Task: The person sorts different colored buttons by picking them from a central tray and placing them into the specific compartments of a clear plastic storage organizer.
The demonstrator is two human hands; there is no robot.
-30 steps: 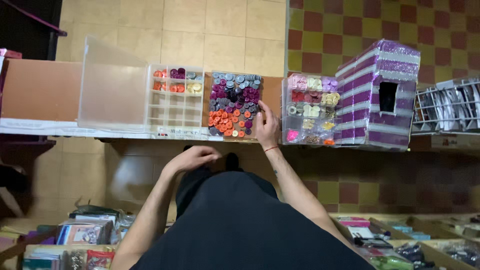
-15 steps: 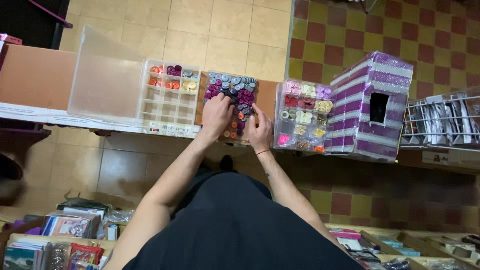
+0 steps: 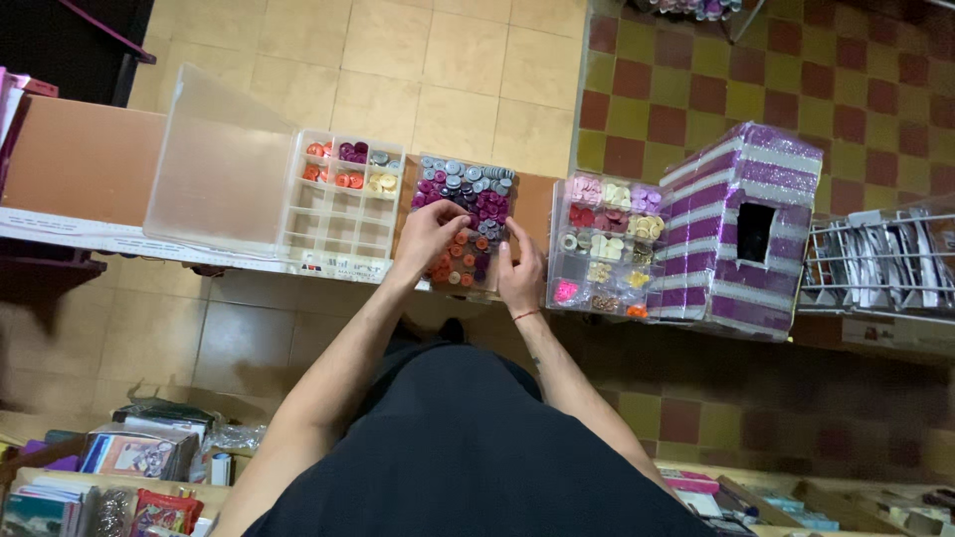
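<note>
A flat sheet of grey, purple and orange buttons (image 3: 468,214) lies on the narrow counter (image 3: 70,159) in front of me. My left hand (image 3: 428,237) rests on its lower left part, fingertips among the orange buttons. My right hand (image 3: 520,270) holds the sheet's lower right edge, with a red thread around the wrist. To the left stands a clear compartment box (image 3: 343,199) with its lid (image 3: 214,169) swung open and a few cells filled with buttons. Whether my left fingers pinch a button is hidden.
A second clear box of pale and pink buttons (image 3: 607,244) sits right of the sheet, then a purple striped glittery box (image 3: 736,234) and a wire rack (image 3: 880,264). Shelves with packets and books (image 3: 129,467) lie below at my left, more trays (image 3: 756,497) at my right.
My left hand rose from near my waist to the button sheet and now rests on its lower left. My right hand slid down to the sheet's lower right edge.
</note>
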